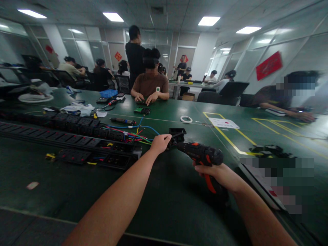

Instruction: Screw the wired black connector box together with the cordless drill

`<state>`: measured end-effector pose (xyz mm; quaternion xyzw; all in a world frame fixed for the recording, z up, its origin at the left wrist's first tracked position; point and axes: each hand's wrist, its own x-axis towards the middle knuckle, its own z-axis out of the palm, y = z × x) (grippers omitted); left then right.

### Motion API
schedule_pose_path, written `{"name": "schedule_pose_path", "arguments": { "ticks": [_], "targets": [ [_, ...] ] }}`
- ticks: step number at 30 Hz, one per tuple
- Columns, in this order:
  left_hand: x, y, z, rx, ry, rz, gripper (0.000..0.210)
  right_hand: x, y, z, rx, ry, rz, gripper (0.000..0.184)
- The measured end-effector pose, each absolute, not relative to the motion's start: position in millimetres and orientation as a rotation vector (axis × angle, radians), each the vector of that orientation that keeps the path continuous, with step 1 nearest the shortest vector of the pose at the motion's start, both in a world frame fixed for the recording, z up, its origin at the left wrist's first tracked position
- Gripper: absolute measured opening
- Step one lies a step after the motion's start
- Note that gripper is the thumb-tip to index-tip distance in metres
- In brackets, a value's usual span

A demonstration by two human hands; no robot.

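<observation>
My right hand (220, 175) is wrapped round the handle of a black and orange cordless drill (201, 153). The drill's nose points left, against or very near a small black plastic housing (177, 133). My left hand (161, 143) is closed on the left side of that housing; its fingertips are partly hidden. Red, green, blue and yellow wires (135, 134) run left from beside my left hand towards a row of black socket modules (84, 128). In front of these lies a long black strip with red dots (61, 137).
On the green table (164, 201) lie a white tape roll (186, 119), a paper sheet (224, 123), a pen-shaped tool (123, 121), a green circuit board (141, 110) and dark parts (273, 150) at right. A person (151, 82) works opposite; another person (279, 92) sits at right.
</observation>
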<state>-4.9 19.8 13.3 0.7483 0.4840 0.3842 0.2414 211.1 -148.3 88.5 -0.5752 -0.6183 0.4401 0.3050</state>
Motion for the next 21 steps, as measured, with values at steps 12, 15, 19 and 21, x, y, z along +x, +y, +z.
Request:
{"name": "schedule_pose_path", "arguments": {
  "ticks": [12,15,19,21],
  "targets": [
    [-4.4,19.4,14.2,2.042,1.328,1.046,0.039,209.6,-150.0,89.5,-1.563,-1.573,1.179,0.041],
    [-4.7,19.2,14.4,2.050,1.324,1.043,0.039,212.7,-148.7,86.3,-1.548,-1.589,1.192,0.046],
    [-5.2,19.7,12.9,2.059,1.322,1.052,0.040,216.6,-146.6,81.5,-1.558,-1.602,1.214,0.045],
    [-5.2,20.2,11.8,2.062,1.322,1.059,0.040,216.8,-145.9,80.6,-1.539,-1.579,1.236,0.044]
  ]
}}
